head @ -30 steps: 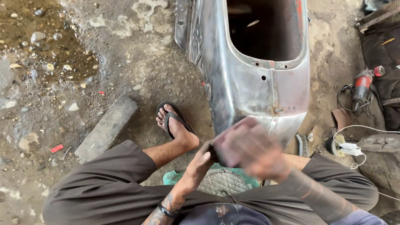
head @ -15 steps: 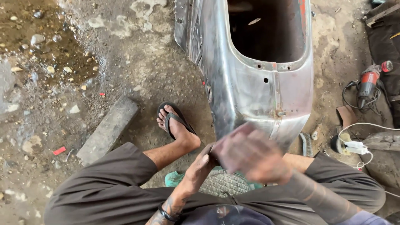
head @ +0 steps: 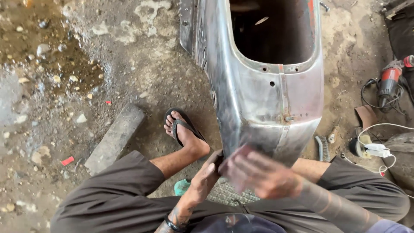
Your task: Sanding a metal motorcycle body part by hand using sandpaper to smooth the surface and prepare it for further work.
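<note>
Since the earlier frames the right hand [head: 258, 174] has slid a little lower and further right across the rounded end of the bare metal body shell [head: 263, 86], and it stays smeared by motion blur; it seems to press a dark abrasive pad [head: 241, 152] flat against the steel with fingers spread over it, though the blur makes the grip hard to judge. The left hand [head: 206, 179] keeps its place at the shell's lower left edge, fingers curled closed around that rim.

The shell is dull grey sheet steel, scuffed, with a raised seam down its middle, small round holes and a large dark rounded opening on top. It stands on rough, stained concrete between the person's knees, its near end touching both hands. A sandalled foot [head: 183, 131] rests just left of it, and a grey block [head: 114, 138] lies further left. To the right lie a wire brush [head: 322, 148], a red power tool [head: 390, 80] and a white cable [head: 379, 149], leaving open floor mainly on the left.
</note>
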